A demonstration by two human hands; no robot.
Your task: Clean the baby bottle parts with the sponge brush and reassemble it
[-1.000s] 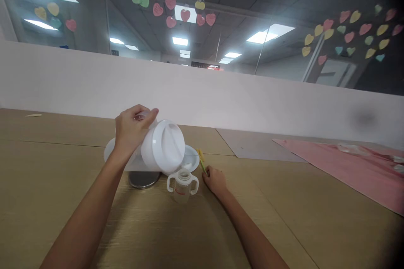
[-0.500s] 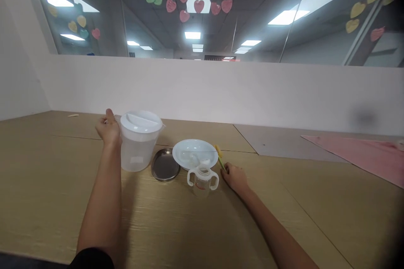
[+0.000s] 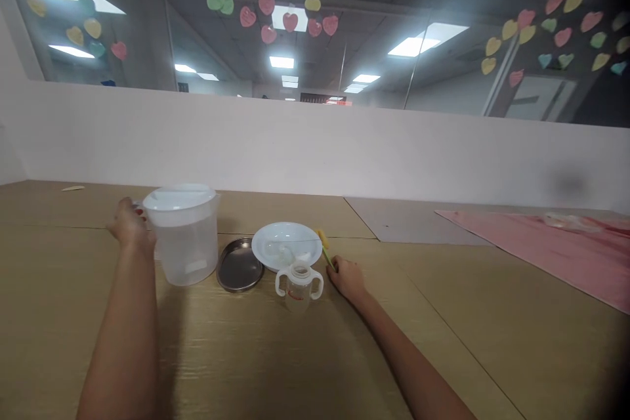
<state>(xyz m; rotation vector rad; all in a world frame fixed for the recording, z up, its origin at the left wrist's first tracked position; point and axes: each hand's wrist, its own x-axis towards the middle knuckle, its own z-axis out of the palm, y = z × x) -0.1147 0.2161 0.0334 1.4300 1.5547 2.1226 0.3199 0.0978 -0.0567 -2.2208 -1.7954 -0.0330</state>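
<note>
My left hand (image 3: pixel 130 226) is closed round the handle of a translucent plastic pitcher (image 3: pixel 189 246) with a white lid, at the left. The pitcher leans slightly; whether its base touches the table I cannot tell. My right hand (image 3: pixel 348 277) rests on the table, fingers closed on the green handle of a small brush (image 3: pixel 323 241) with a yellow head. The brush lies by the right rim of a white bowl (image 3: pixel 263 251), in which something clear or whitish sits. In front of the bowl stands a clear baby bottle (image 3: pixel 298 294) with two white handles and an open top.
A round metal pan (image 3: pixel 240 269) lies between pitcher and bowl on the wooden tabletop (image 3: pixel 256 367). A pink cloth (image 3: pixel 541 249) and a grey sheet (image 3: pixel 408 220) are at the right. Behind runs a white wall (image 3: pixel 275 144) below a window with heart-shaped notes.
The pitcher in my left hand has moved left and slightly nearer, and its tilt has changed. My view has turned a little to the right. My right hand keeps the brush beside the bowl.
</note>
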